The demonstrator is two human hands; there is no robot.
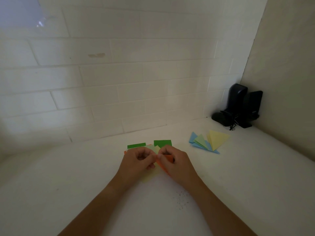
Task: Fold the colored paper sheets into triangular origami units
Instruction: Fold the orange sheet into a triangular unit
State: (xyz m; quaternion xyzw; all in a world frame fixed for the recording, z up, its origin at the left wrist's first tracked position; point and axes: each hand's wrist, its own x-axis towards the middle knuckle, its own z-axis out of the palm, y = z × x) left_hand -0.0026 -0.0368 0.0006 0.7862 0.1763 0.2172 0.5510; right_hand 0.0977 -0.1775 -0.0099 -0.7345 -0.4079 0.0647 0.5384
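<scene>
From the head view, both the left hand (138, 158) and the right hand (172, 159) pinch a small orange paper sheet (166, 163) between curled fingers (159, 156), apparently mid-fold. Beyond the fingers lie unfolded green and pale yellow paper sheets (162, 143) on the white desk (238, 176). Far to their right sits a fan of finished blue, green and yellow triangular paper units (208, 141) (several done, several left, I judge).
</scene>
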